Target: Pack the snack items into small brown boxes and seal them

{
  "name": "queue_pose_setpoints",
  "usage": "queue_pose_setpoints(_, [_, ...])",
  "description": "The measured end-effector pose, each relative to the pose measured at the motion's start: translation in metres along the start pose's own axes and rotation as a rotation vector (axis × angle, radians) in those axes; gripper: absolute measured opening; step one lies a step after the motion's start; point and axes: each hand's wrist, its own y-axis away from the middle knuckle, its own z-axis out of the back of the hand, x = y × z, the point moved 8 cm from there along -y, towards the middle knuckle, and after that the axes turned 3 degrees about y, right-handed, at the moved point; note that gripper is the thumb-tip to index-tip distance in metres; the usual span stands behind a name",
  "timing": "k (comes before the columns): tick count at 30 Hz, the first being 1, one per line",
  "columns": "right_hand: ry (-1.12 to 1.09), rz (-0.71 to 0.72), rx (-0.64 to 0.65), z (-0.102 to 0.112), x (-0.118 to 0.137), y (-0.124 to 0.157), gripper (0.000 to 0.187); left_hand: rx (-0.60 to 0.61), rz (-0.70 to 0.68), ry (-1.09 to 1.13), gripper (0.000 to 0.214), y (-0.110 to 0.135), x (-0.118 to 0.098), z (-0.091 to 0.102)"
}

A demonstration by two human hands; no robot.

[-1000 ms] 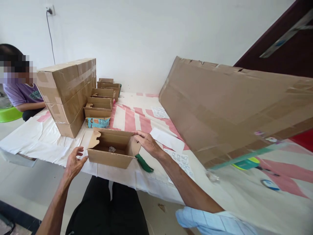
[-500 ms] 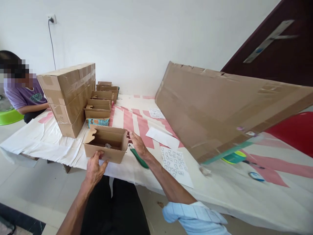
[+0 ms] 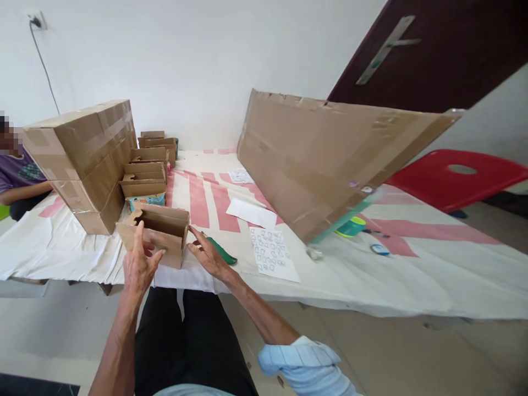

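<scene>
An open cardboard box (image 3: 165, 248) sits at the table's near edge, turned at a slant, with its inside mostly in shadow. My left hand (image 3: 140, 263) presses on its front wall, index fingertip at the rim and thumb spread out. Against the box's right end, the fingers of my right hand (image 3: 210, 257) rest, so the box is held between both hands. A green-handled tool (image 3: 223, 251) lies just beyond my right hand, partly covered by it. Behind the box is a blue printed packet (image 3: 147, 200).
Taped cartons (image 3: 88, 159) stand stacked at the left, beside a row of open boxes (image 3: 144, 172). Printed sheets (image 3: 274, 254) and a large leaning cardboard panel (image 3: 330, 159) are to the right. Beyond are a tape roll (image 3: 379, 249), a red chair (image 3: 462, 179) and a seated person (image 3: 22, 176).
The box has turned and its front wall now hides the small clear item seen inside before. Both hands moved with it. The view has swung right, showing more of the red chair.
</scene>
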Motion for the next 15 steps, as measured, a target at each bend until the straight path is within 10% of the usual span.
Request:
queue_pose_setpoints(9, [0.053, 0.001, 0.032, -0.009, -0.019, 0.018, 0.096, -0.122, -0.016, -0.029, 0.025, 0.000, 0.009, 0.011])
queue_pose_setpoints(15, [0.051, 0.039, 0.062, -0.026, -0.014, 0.031, 0.091, -0.054, -0.036, -0.074, 0.041, 0.004, 0.020, 0.002])
